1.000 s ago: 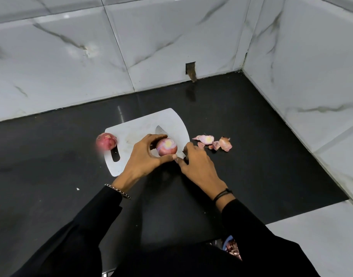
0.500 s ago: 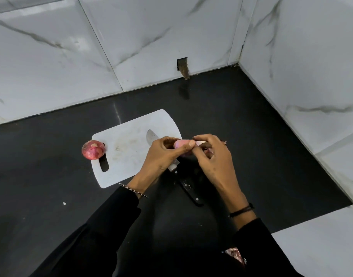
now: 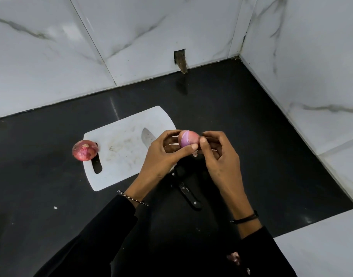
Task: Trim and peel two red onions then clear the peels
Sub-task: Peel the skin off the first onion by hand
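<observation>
A partly peeled red onion (image 3: 188, 138) is held in the air between both hands, above the right edge of the white cutting board (image 3: 119, 148). My left hand (image 3: 163, 154) grips it from the left with thumb and fingers. My right hand (image 3: 219, 156) pinches its right side, where a flap of skin hangs below. A second red onion (image 3: 84, 150), skin on, sits at the board's left edge by the handle slot. A knife (image 3: 186, 191) with a black handle lies below my hands, its blade tip on the board. The cut peels are hidden behind my hands.
The black countertop (image 3: 251, 136) is bounded by white marble walls behind and to the right. A white floor or ledge (image 3: 321, 246) shows at the lower right. A small notch (image 3: 180, 60) sits in the back wall.
My right hand let go of the knife, which now lies on the counter. Both hands lifted the onion off the board and turned it; the right hand now pinches its skin.
</observation>
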Available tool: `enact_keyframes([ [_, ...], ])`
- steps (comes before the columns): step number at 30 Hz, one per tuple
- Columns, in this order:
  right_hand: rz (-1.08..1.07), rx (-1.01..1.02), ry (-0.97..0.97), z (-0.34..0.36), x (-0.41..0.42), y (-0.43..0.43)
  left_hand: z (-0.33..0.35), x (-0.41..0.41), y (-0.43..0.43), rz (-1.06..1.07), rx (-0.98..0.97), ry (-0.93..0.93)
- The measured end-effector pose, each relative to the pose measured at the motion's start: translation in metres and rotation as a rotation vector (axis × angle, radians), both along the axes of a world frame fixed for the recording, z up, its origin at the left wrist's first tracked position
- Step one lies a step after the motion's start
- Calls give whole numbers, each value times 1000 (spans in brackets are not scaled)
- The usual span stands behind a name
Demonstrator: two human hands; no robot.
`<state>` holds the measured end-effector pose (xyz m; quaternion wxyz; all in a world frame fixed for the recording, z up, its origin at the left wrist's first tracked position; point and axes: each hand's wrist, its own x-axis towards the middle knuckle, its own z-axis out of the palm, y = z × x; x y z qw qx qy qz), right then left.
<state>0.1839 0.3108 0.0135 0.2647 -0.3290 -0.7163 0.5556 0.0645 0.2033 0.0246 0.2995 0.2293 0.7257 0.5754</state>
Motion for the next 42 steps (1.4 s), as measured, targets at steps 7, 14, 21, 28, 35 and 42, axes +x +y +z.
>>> enact_keyframes([
  [7,203,43,70,12,8,12,-3,-9,-2,-104,88,-125],
  [14,351,44,88,22,15,21,1,-17,-14,-295,100,-125],
  [21,442,87,60,30,14,23,10,-28,-13,-360,82,-105],
  [28,432,138,43,34,13,25,12,-27,-9,-344,93,-98],
  [35,459,155,-2,33,15,27,10,-28,-10,-365,73,-98],
  [42,475,214,-30,27,14,26,5,-26,-9,-360,74,-129],
])
